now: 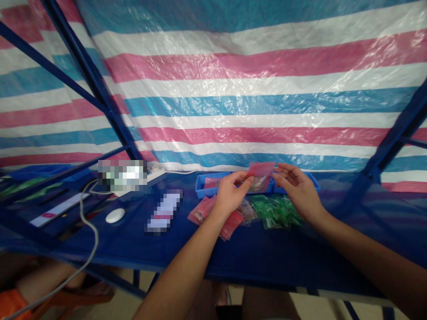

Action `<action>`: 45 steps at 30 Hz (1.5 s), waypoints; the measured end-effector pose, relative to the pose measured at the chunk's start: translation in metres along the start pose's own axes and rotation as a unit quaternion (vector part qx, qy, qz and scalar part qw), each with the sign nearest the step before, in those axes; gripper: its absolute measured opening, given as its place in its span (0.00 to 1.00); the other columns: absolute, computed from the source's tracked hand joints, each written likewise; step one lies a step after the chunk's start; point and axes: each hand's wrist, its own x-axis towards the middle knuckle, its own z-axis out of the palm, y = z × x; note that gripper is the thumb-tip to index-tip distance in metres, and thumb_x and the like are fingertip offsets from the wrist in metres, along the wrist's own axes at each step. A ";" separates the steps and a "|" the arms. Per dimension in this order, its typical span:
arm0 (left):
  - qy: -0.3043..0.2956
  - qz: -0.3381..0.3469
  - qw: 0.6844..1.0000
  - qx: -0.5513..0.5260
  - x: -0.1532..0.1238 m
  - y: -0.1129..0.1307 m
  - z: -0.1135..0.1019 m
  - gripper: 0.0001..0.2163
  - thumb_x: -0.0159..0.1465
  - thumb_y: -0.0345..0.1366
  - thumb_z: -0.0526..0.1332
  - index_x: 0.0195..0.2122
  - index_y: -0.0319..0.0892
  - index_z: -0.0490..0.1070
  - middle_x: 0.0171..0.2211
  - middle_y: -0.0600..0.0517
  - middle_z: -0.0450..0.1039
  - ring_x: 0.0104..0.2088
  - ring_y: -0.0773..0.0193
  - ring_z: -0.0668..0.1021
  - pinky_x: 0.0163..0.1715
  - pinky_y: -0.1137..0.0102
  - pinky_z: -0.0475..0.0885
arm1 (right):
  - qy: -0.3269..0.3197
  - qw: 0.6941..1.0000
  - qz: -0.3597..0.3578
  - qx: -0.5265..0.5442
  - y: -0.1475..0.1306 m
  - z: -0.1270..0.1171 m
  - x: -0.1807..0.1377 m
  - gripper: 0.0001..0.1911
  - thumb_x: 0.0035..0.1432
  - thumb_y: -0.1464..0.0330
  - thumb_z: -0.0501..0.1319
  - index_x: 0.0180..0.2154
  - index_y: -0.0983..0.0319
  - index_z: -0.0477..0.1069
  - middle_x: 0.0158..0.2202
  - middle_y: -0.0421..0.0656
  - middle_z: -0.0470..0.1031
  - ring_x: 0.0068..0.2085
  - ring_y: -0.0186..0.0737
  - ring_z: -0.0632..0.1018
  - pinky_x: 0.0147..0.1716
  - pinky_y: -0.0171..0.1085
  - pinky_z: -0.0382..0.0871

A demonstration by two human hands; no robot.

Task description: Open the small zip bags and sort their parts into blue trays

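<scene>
A small pink see-through plastic bag (262,173) stands raised over the blue bins, with something small and pale inside. My left hand (232,191) pinches its left edge between thumb and fingers. At its right edge is my right hand (296,189), fingers curled and thumb against the bag's side. Below my left hand lies a pile of pink bags (230,224), partly covered by my wrist. Clear bags (247,211) with small contents lie beside it. Green bags (275,211) are heaped below my right hand.
Blue bins (203,190) stand along the table's back edge, before a striped plastic sheet (260,102). On the left lie a white mouse-like object (115,215), a blurred-out phone-shaped item (165,211) and a cable (96,240). Another person's arm (46,278) shows lower left.
</scene>
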 end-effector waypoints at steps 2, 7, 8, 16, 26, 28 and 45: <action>-0.022 -0.011 0.998 -0.059 0.001 -0.001 0.001 0.13 0.67 0.43 0.68 0.47 0.40 0.81 0.43 0.46 0.85 0.42 0.58 0.84 0.45 0.66 0.77 | -0.028 0.999 0.022 0.031 0.001 0.001 0.000 0.25 0.55 0.56 0.76 0.52 0.54 0.78 0.49 0.43 0.83 0.50 0.46 0.82 0.51 0.44 0.78; -0.028 -0.034 0.990 -0.132 0.001 -0.001 0.004 0.18 0.64 0.43 0.72 0.51 0.41 0.75 0.41 0.47 0.83 0.38 0.62 0.83 0.42 0.69 0.75 | -0.069 0.992 0.073 0.076 0.006 0.005 -0.004 0.16 0.53 0.57 0.78 0.39 0.57 0.81 0.40 0.42 0.85 0.39 0.41 0.83 0.40 0.38 0.79; -0.025 -0.038 0.990 -0.133 0.000 -0.001 0.004 0.19 0.63 0.43 0.72 0.50 0.41 0.73 0.40 0.48 0.83 0.37 0.63 0.82 0.41 0.70 0.75 | -0.068 0.992 0.076 0.078 0.007 0.005 -0.004 0.15 0.52 0.57 0.79 0.38 0.57 0.82 0.39 0.42 0.85 0.38 0.40 0.82 0.39 0.37 0.78; -0.017 -0.074 0.983 -0.168 0.000 0.001 0.006 0.21 0.60 0.40 0.75 0.47 0.43 0.67 0.37 0.51 0.81 0.34 0.66 0.82 0.38 0.72 0.73 | -0.057 0.991 0.085 0.086 0.010 0.003 -0.003 0.17 0.50 0.57 0.80 0.38 0.57 0.83 0.39 0.41 0.85 0.38 0.40 0.82 0.41 0.37 0.77; -0.061 0.007 0.997 -0.051 0.000 0.000 0.002 0.08 0.67 0.39 0.68 0.43 0.41 0.78 0.39 0.49 0.80 0.37 0.64 0.80 0.40 0.71 0.73 | -0.024 0.992 0.094 0.078 0.010 0.002 -0.003 0.17 0.51 0.57 0.79 0.39 0.58 0.82 0.36 0.41 0.83 0.34 0.38 0.80 0.35 0.35 0.75; -0.073 0.032 0.997 0.004 -0.002 0.005 0.002 0.08 0.68 0.38 0.66 0.45 0.42 0.81 0.42 0.47 0.80 0.37 0.64 0.80 0.40 0.70 0.73 | -0.017 0.993 0.090 0.075 0.009 0.001 -0.003 0.17 0.52 0.57 0.78 0.40 0.58 0.81 0.36 0.41 0.83 0.34 0.38 0.80 0.34 0.35 0.74; 0.178 0.022 0.901 0.395 0.016 0.010 -0.076 0.09 0.65 0.29 0.58 0.34 0.45 0.78 0.37 0.50 0.80 0.43 0.56 0.79 0.51 0.62 0.68 | -0.066 0.993 0.096 0.030 0.001 0.005 -0.005 0.22 0.54 0.50 0.75 0.43 0.57 0.81 0.36 0.43 0.82 0.36 0.42 0.81 0.35 0.39 0.76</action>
